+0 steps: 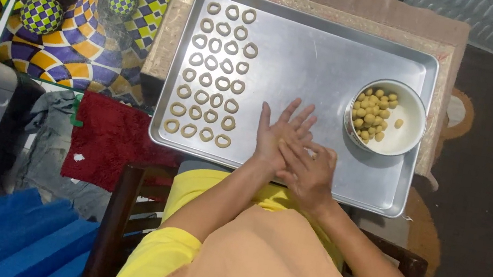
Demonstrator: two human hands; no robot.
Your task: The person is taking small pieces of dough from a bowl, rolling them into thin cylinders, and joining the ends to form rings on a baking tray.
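While both palms press together over the near edge of the baking tray (338,61), I see my left hand (279,134) flat with its fingers stretched out and slightly spread, pointing away from me, and my right hand (309,171) laid across it with the fingers curled over; whether anything lies between the palms I cannot tell, since they hide it. Just to the left of the hands, rows of small dough rings (214,74) lie on the tray in four columns, each apart from its neighbour. To the right, a round white bowl (411,128) sits on the tray's right side, holding a heap of little yellow dough balls (372,112). Left of the tray lies a red cloth (108,136), well apart from both hands
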